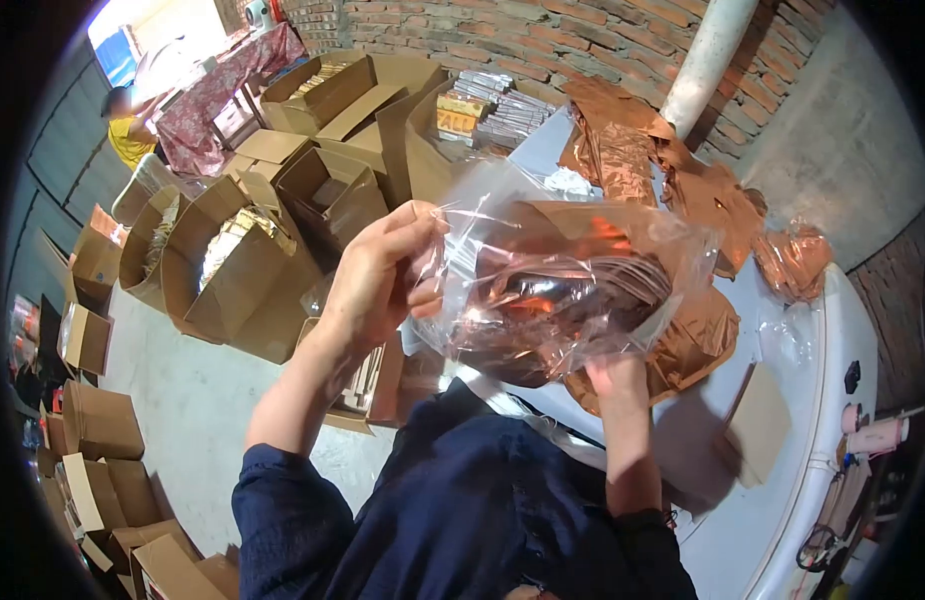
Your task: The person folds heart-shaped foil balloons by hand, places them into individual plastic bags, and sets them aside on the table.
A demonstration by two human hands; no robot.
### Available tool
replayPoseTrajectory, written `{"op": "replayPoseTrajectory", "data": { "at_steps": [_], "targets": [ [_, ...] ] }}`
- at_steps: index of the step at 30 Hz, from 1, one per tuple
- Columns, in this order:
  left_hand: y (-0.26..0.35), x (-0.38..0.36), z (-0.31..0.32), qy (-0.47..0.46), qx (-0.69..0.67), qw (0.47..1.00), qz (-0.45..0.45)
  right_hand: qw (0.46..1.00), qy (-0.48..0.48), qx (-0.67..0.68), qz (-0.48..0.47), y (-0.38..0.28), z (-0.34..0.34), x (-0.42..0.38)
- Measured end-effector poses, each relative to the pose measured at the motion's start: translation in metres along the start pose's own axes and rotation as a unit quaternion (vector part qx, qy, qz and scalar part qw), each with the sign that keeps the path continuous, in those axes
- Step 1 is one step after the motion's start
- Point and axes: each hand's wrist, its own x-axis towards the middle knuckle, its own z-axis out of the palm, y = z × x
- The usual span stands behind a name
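A clear plastic bag (482, 235) is held up in front of my chest. Shiny copper-coloured foil pieces (562, 290), folded in layers, show inside it. My left hand (382, 262) is closed on the bag's left edge, thumb and fingers pinching the film. At the bag's lower right, my right hand (614, 374) holds it from below; its fingers are mostly hidden by the plastic and foil. Beneath the bag lies a sheet of brown-copper wrapping (697, 345) on the white table, and more crumpled copper wrapping (617, 150) lies farther back.
Open cardboard boxes (252, 300) crowd the left, some with silver and gold packets (502, 108). Another copper bundle (792, 258) sits at the white table's (697, 555) right side. A white pipe (710, 65) rises behind. A person in a yellow top (130, 140) is far left.
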Motion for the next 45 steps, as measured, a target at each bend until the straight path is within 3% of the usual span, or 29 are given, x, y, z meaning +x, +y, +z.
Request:
{"op": "replayPoseTrajectory", "data": {
  "at_steps": [1, 3, 5, 8, 9, 10, 12, 14, 15, 16, 18, 19, 22, 24, 28, 29, 32, 33, 36, 40, 41, 43, 45],
  "targets": [
    [-0.003, 0.007, 0.005, 0.077, 0.069, 0.994, 0.027, 0.995, -0.046, 0.068, 0.047, -0.009, -0.004, 0.004],
    [-0.010, 0.028, -0.009, 0.088, 0.065, 0.993, 0.041, 0.992, -0.075, 0.082, 0.053, -0.012, -0.009, 0.005],
    [-0.016, 0.048, -0.028, 0.121, 0.125, 0.983, 0.052, 0.999, 0.035, -0.004, 0.027, -0.009, -0.003, 0.001],
    [-0.022, 0.049, -0.043, 0.050, 0.169, 0.983, 0.055, 0.986, 0.114, 0.057, 0.103, -0.008, -0.007, -0.003],
    [-0.016, 0.039, -0.040, 0.024, 0.220, 0.975, 0.035, 0.975, 0.211, 0.019, 0.064, -0.004, -0.003, -0.002],
    [-0.014, 0.027, -0.030, 0.051, 0.306, 0.942, 0.131, 0.974, 0.215, 0.034, 0.065, -0.002, 0.004, -0.003],
    [-0.011, 0.000, -0.006, 0.103, 0.457, 0.826, 0.313, 0.970, 0.225, 0.063, 0.068, -0.009, 0.026, -0.004],
    [-0.003, -0.021, -0.003, 0.062, 0.400, 0.859, 0.314, 0.968, 0.233, 0.056, 0.075, -0.004, 0.013, -0.005],
    [-0.002, -0.025, 0.000, 0.002, 0.366, 0.890, 0.272, 0.968, 0.231, 0.052, 0.077, -0.002, 0.010, -0.006],
    [-0.002, -0.026, 0.008, -0.008, 0.431, 0.873, 0.227, 0.969, 0.229, 0.046, 0.081, 0.000, 0.007, -0.007],
    [-0.009, -0.014, 0.019, -0.018, 0.580, 0.790, 0.200, 0.972, 0.213, 0.041, 0.088, 0.003, 0.003, -0.012],
    [-0.015, -0.005, 0.016, -0.038, 0.626, 0.747, 0.222, 0.974, 0.203, 0.037, 0.093, 0.003, 0.003, -0.012],
    [-0.021, 0.007, 0.027, -0.004, 0.662, 0.703, 0.261, 0.986, 0.139, 0.028, 0.092, 0.003, 0.012, -0.013],
    [-0.025, 0.018, 0.023, -0.005, 0.641, 0.723, 0.257, 0.995, 0.077, -0.016, 0.057, 0.006, 0.011, -0.018],
    [-0.031, 0.029, 0.028, -0.069, 0.594, 0.775, 0.206, 0.993, 0.073, 0.017, 0.087, 0.006, 0.010, -0.018],
    [-0.035, 0.028, 0.032, -0.063, 0.642, 0.712, 0.277, 0.992, 0.071, 0.026, 0.097, 0.003, 0.013, -0.017],
    [-0.027, 0.026, 0.049, -0.034, 0.602, 0.781, 0.160, 0.994, 0.051, 0.004, 0.099, 0.002, 0.014, -0.018],
    [-0.026, 0.027, 0.051, -0.050, 0.563, 0.807, 0.167, 0.994, 0.041, -0.012, 0.096, 0.003, 0.014, -0.019],
    [-0.033, 0.032, 0.037, -0.082, 0.670, 0.710, 0.200, 0.993, 0.080, -0.045, 0.075, 0.007, 0.015, -0.021],
    [-0.042, 0.039, 0.029, -0.051, 0.626, 0.705, 0.331, 0.994, 0.036, -0.045, 0.097, -0.002, 0.035, -0.018],
    [-0.041, 0.038, 0.025, -0.063, 0.625, 0.718, 0.301, 0.993, 0.031, -0.048, 0.099, -0.002, 0.036, -0.017],
    [-0.040, 0.037, 0.022, 0.001, 0.500, 0.864, 0.069, 0.991, 0.027, -0.060, 0.117, 0.000, 0.034, -0.016],
    [-0.031, 0.037, 0.017, 0.000, 0.492, 0.871, -0.010, 0.986, 0.030, -0.079, 0.147, 0.005, 0.028, -0.014]
  ]
}}
